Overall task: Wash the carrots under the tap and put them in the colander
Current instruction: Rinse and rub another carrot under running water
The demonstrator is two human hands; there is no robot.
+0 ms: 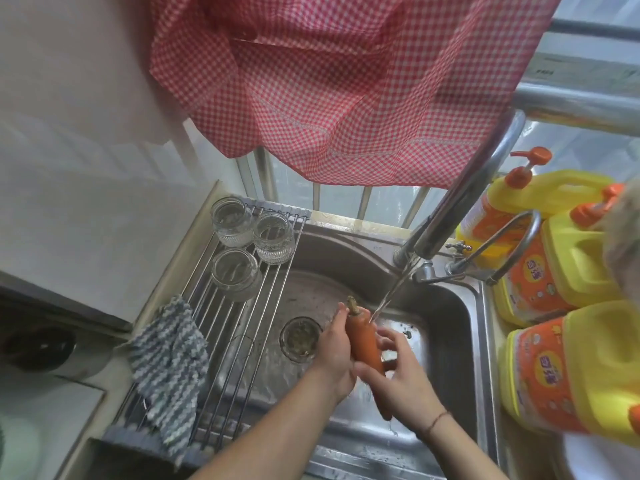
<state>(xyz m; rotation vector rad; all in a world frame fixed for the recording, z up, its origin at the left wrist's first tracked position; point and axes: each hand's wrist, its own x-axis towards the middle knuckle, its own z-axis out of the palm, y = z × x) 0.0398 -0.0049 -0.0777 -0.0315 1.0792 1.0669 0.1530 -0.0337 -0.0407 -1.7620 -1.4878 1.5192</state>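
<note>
Head view: carrot gripped between left hand and right hand fingers

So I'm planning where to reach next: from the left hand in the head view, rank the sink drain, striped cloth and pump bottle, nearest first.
From the left hand:
1. Sink drain, just to its left.
2. Striped cloth, further left, draped on the rack.
3. Pump bottle, up at the far right.

Soft daylight enters through the barred window behind the sink, glinting off wet steel, while the wide-angle lens bends the edges and blurs the yellow bottles and left corner.
</note>
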